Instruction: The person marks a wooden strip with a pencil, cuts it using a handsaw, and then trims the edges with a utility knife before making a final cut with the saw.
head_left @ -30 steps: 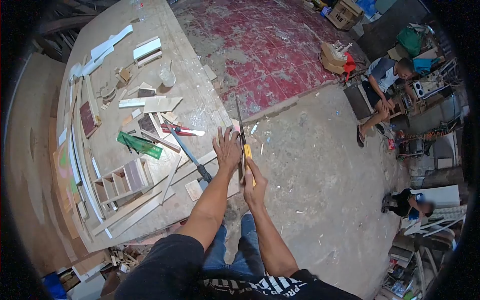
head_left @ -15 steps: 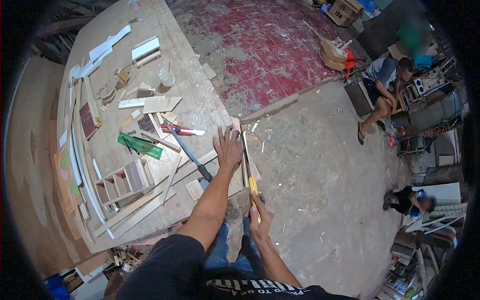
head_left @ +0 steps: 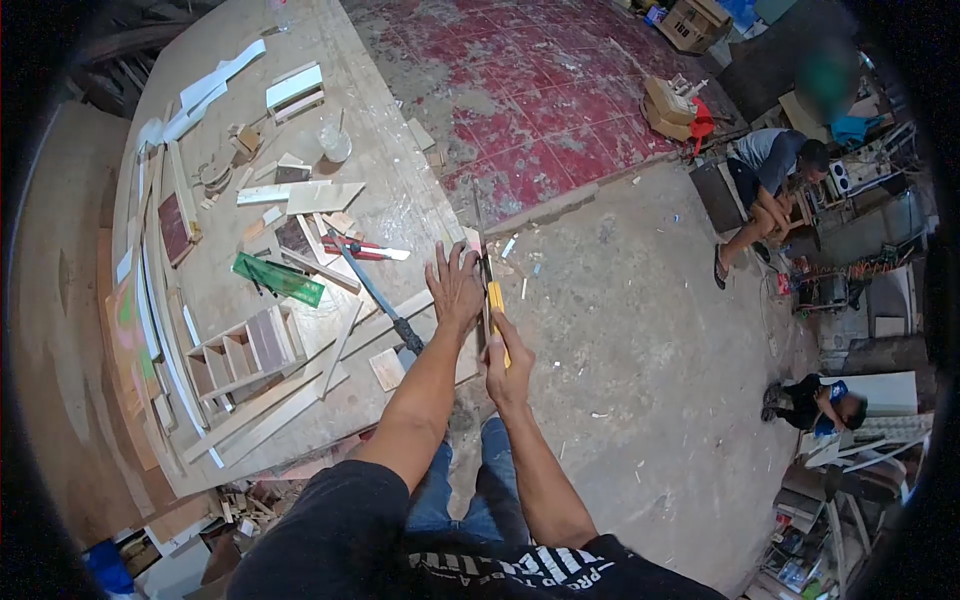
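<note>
My right hand (head_left: pixel 512 365) is wrapped round the yellow handle of a hand saw (head_left: pixel 496 298). The saw's thin blade points away from me along the right edge of the workbench (head_left: pixel 400 130). My left hand (head_left: pixel 457 292) lies with its fingers spread on a strip of wood at that same edge, just left of the blade. Beside my left wrist is a blue pry bar or hammer-like tool with a dark grip (head_left: pixel 372 295). A red-handled cutter (head_left: pixel 375 250) and a green plastic template (head_left: pixel 278 278) rest farther left.
A small compartmented wooden box (head_left: pixel 245 355), loose wood strips and a clear jar (head_left: pixel 335 143) are spread over the bench. Wood scraps dot the concrete floor (head_left: pixel 640 350) at right. Two people are at the far right, one seated (head_left: pixel 770 175), one lower down (head_left: pixel 815 405).
My right hand has pushed the saw forward, away from my body, so its handle is now close beside my left hand. The left hand stays in place on the wood.
</note>
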A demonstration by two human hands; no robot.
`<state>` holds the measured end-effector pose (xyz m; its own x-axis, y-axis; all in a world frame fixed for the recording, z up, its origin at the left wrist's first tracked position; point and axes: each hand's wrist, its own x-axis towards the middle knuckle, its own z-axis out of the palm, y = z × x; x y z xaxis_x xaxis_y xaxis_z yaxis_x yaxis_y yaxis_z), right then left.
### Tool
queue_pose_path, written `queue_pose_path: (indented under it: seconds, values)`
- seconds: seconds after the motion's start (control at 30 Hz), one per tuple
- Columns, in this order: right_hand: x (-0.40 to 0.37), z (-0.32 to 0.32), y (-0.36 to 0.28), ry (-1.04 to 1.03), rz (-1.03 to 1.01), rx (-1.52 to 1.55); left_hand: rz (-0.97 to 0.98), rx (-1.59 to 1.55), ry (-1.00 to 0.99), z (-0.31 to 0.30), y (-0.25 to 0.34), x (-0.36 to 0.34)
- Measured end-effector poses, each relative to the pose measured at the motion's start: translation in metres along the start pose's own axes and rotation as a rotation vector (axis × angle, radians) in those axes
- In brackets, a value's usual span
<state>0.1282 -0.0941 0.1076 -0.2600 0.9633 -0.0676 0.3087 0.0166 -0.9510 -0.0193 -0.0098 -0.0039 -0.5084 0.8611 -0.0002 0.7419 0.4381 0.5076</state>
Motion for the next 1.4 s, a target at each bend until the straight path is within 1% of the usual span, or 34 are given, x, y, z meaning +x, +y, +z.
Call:
queue_pose_path:
  seconds: [0.1,0.2,0.23,0.27,0.3,0.33,0.47,0.53,0.57,0.6,0.67,0.7,0.8,0.83,0.97,1.03,1.13,1.17,1.2,1.27,1.33,1.4]
  values:
    - [-0.038,-0.007,0.005,0.043,0.026,0.003,-0.013,-0.017,-0.008,-0.009,0.007,-0.002]
    - [-0.075,-0.023,0.010,0.066,-0.140,-0.024,-0.004,-0.028,-0.004,-0.003,0.002,0.000]
    - [-0.054,-0.017,0.013,0.025,-0.059,-0.021,0.003,-0.010,0.003,0.001,0.000,0.000]
    - [-0.025,-0.011,0.017,0.021,-0.064,-0.024,0.000,-0.014,0.008,0.004,-0.001,0.001]
    - [0.008,-0.003,0.009,0.006,-0.028,0.005,0.012,-0.004,0.033,0.009,-0.004,-0.002]
    - [0.024,0.003,0.004,-0.005,0.004,0.040,0.032,0.010,0.061,0.009,-0.006,0.001]
    - [-0.016,-0.007,0.000,0.074,-0.040,0.072,0.015,-0.005,0.036,0.002,0.002,0.003]
    - [-0.038,-0.027,-0.017,0.076,-0.250,-0.081,-0.003,0.001,0.002,-0.003,0.002,0.000]
    - [-0.046,-0.039,-0.019,0.007,-0.187,-0.132,-0.009,-0.001,-0.022,-0.006,0.004,0.000]
    - [-0.047,-0.046,-0.026,0.005,-0.182,-0.134,-0.011,-0.002,-0.026,-0.008,0.005,-0.001]
    - [-0.042,-0.055,-0.039,-0.031,-0.161,-0.027,-0.023,-0.031,-0.033,-0.009,0.006,0.000]
    - [-0.038,-0.057,-0.039,-0.042,-0.211,-0.044,-0.024,-0.030,-0.036,-0.008,0.005,0.000]
    - [-0.033,-0.061,-0.047,-0.101,-0.191,-0.105,-0.017,-0.031,-0.022,-0.006,0.005,-0.001]
    - [-0.030,-0.058,-0.047,-0.069,-0.312,-0.136,-0.010,-0.036,-0.024,-0.007,0.004,-0.001]
    - [-0.031,-0.046,-0.048,-0.009,-0.256,-0.147,-0.006,-0.037,-0.019,-0.010,0.006,-0.002]
    - [-0.031,-0.038,-0.042,0.086,-0.247,-0.147,-0.001,-0.026,-0.023,-0.009,0.005,-0.004]
    - [-0.024,-0.024,-0.039,0.090,-0.236,-0.199,0.003,-0.022,-0.013,-0.008,0.004,0.002]
    - [-0.014,-0.019,-0.036,0.063,-0.179,-0.218,0.005,-0.030,-0.009,-0.008,0.004,-0.001]
    - [-0.014,-0.017,-0.031,0.062,-0.171,-0.218,0.003,-0.028,-0.016,-0.004,0.003,-0.005]
    - [-0.003,-0.009,-0.019,0.103,-0.281,-0.177,0.003,-0.025,0.003,-0.003,0.002,0.001]
    - [-0.027,-0.018,-0.009,0.099,-0.274,-0.211,-0.003,-0.006,-0.029,-0.007,0.004,-0.008]
    - [-0.033,-0.018,-0.004,0.147,-0.269,-0.137,0.072,0.055,0.010,-0.008,0.001,-0.007]
